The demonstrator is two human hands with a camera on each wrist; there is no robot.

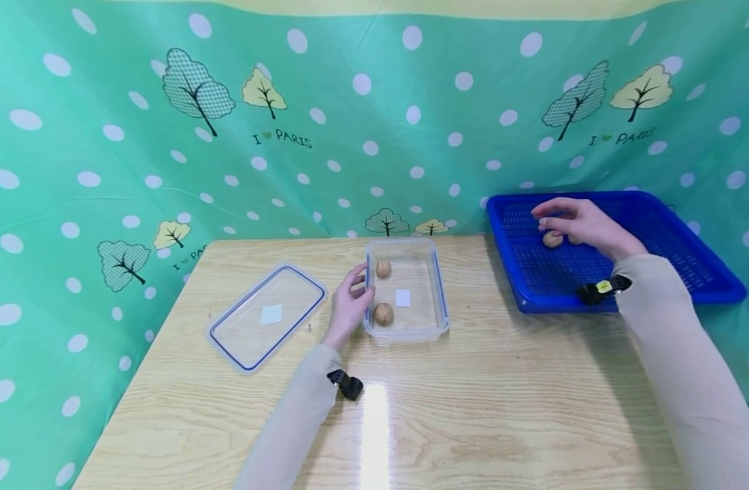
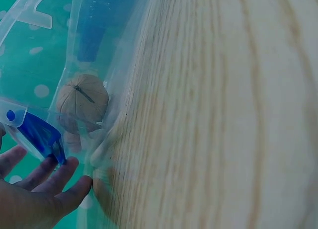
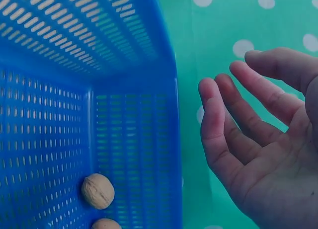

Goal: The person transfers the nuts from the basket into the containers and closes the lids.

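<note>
My left hand rests its fingertips against the left side of a clear plastic container, beside a blue latch. Inside the container, along its left wall, lie two walnuts, a farther one and a nearer one. Over the blue basket hovers my right hand, its fingers loosely bent, with nothing between them. Below that hand, a walnut lies in the basket, and another is cut off by the frame's lower edge.
A clear lid with a blue seal lies left of the container on the wooden table. Behind the table hangs a green dotted cloth. The basket stands at the right back, against the cloth.
</note>
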